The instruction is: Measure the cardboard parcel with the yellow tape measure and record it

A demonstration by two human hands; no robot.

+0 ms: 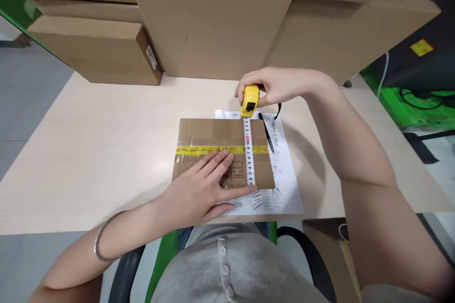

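A flat brown cardboard parcel [206, 135] with a yellow tape stripe across it lies on the pale table [88, 151]. My left hand [204, 189] rests flat on its near part, fingers spread, thumb pressing the end of a white measuring tape blade [248, 151]. The blade runs across the parcel from near edge to far edge. My right hand [280, 85] is closed round the yellow tape measure case [250, 101] at the parcel's far edge. A black strap hangs from the case.
A printed white paper sheet [284, 184] lies under the parcel's right side, with a black pen [266, 135] on it. Large cardboard boxes [209, 28] are stacked along the table's far side. A chair and green frame sit below the table's near edge.
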